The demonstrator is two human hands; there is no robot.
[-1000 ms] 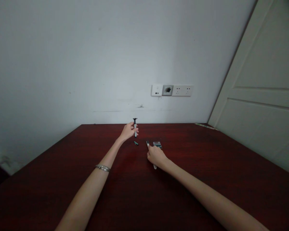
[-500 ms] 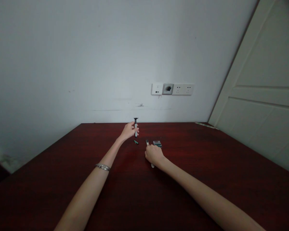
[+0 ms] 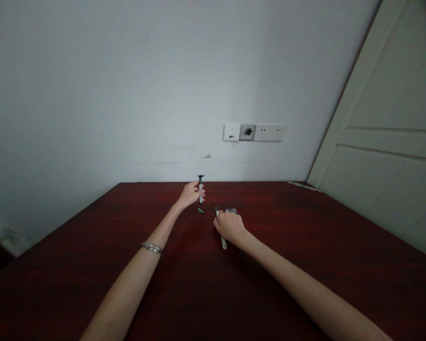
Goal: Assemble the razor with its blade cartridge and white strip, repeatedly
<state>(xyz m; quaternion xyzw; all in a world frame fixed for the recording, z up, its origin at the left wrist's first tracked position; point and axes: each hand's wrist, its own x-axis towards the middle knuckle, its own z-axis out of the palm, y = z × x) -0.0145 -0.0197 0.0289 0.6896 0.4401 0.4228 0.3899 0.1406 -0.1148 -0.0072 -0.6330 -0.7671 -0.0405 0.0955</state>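
Note:
My left hand is closed on a razor handle, grey with a black forked top that carries no blade head. It stands about upright above the far part of the table. Just below it lies a small dark and green razor cartridge. My right hand is closed over a slim white-handled tool with a dark tip, which slants along the tabletop; its kind is unclear. The fingertips are hidden under the hand. A clear plastic case shows behind my right knuckles, partly covered.
The dark red table reaches back to a pale wall. Power sockets and switch plates are set in the wall above it. A white panelled door slopes along the right. A flat pale strip lies at the table's far right corner.
My right hand has shifted slightly right and away from me, covering more of the clear case. More of the white handle's near end shows. The left hand and razor handle are almost unmoved.

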